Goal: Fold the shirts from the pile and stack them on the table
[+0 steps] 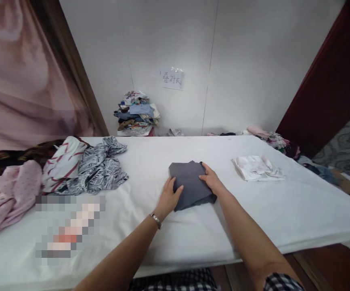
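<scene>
A dark grey shirt (191,184), folded into a compact rectangle, lies near the middle of the white-covered table. My left hand (170,196) grips its left edge, with the thumb on top and the fingertips along the side. On the opposite side, my right hand (211,180) has its thumb over the top face and its fingers around the far right corner. The undersides of the fingers are partly hidden by the cloth. To the right lies a folded white garment (258,168), apart from both hands.
Loose clothes fill the table's left side: a black-and-white printed garment (99,169), a red-striped white one (64,163) and a pink one (17,194). A clothes stack (138,115) stands by the wall. More clothes (273,139) lie beyond the right edge. A blurred patch covers the front left.
</scene>
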Demonstrator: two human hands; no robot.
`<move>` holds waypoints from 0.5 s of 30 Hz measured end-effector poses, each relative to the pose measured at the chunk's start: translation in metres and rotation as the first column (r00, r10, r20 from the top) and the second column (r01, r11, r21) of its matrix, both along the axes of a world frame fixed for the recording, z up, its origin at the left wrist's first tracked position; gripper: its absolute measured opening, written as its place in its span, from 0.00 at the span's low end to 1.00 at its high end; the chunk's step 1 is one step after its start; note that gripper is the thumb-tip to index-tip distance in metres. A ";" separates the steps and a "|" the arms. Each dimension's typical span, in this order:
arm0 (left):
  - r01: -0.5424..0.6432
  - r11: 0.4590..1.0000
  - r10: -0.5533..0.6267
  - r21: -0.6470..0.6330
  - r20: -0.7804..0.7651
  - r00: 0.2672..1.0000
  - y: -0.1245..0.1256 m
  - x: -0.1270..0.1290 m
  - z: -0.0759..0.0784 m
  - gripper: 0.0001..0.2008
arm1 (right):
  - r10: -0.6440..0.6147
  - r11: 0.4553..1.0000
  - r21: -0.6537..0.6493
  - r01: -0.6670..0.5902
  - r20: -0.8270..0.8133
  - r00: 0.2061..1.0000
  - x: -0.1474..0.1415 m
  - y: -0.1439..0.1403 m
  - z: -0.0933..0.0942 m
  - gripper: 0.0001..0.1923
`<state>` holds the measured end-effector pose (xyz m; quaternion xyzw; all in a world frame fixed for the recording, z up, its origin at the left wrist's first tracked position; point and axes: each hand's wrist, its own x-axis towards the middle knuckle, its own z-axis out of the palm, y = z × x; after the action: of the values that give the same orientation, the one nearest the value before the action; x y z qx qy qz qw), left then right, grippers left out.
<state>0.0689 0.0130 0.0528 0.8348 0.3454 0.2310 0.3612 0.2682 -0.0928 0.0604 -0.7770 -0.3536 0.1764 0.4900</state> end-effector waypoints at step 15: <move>0.179 0.914 -0.095 0.364 -0.237 0.967 0.021 0.036 0.030 0.27 | 0.111 0.916 -0.370 0.154 0.604 0.789 -0.026 0.003 0.027 0.31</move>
<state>0.1050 0.0343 0.0827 0.9314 0.2708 0.1765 0.1675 0.2422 -0.0903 0.0870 -0.8791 -0.4405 -0.0228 0.1807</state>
